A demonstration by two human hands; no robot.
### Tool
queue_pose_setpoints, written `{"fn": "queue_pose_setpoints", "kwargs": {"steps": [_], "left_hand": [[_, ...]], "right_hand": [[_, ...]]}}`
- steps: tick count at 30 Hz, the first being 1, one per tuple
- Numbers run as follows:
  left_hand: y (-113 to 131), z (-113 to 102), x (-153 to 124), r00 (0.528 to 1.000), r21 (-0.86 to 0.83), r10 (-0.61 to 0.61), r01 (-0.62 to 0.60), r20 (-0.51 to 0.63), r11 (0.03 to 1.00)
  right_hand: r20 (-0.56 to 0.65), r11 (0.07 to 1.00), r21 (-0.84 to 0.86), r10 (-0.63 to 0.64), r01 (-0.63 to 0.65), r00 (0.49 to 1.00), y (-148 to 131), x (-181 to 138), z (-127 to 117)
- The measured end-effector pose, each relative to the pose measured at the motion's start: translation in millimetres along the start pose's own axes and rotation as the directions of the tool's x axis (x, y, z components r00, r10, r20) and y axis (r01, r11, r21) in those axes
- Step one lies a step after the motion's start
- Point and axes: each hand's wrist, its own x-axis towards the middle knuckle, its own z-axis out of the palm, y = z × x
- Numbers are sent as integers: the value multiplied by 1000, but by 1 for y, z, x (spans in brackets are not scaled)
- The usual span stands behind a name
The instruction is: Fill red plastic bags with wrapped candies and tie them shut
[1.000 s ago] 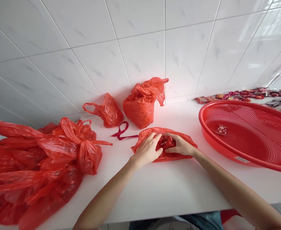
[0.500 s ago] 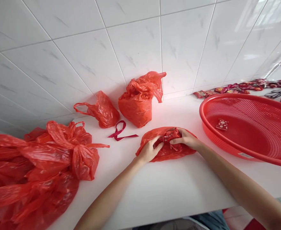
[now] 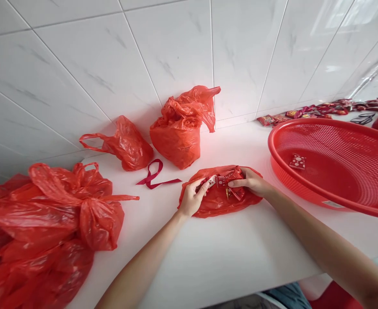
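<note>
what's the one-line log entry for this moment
left hand grips red bag | right hand grips bag mouth | packets inside | basket at right

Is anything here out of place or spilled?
Red packets lie scattered along the wall, one packet lies alone in the red basket, and a ribbon lies loose near the bag held by the left hand and right hand.

Crumpled red plastic bag (image 3: 214,204) flat on white counter (image 3: 227,257), mouth open, small red packets (image 3: 223,180) inside

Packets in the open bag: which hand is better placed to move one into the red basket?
Probably the right hand: it grips packets in the bag, and the basket lies on its side.
</note>
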Motion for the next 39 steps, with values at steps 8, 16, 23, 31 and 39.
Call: {"fn": "queue_pose_setpoints", "kwargs": {"steps": [8, 16, 23, 31, 39], "left_hand": [[2, -1, 0, 998, -91, -51, 47, -47, 995], [2, 0, -1, 996, -156, -58, 47, -69, 987], [1, 2, -1, 993, -163, -48, 30, -108, 986], [4, 3, -2, 988, -130, -6, -15, -153, 991], [3, 2, -2, 990, -123, 35, -53, -138, 991]], "right_hand": [[-96, 995, -102, -16, 6, 995, 5, -2, 0], [-137, 991, -121, -65, 48, 989, 4, -4, 4], [-123, 996, -79, -55, 45, 991, 7, -4, 6], [-98, 997, -36, -74, 71, 992, 9, -5, 7], [-92, 990, -101, -104, 95, 990, 12, -3, 6]]}}
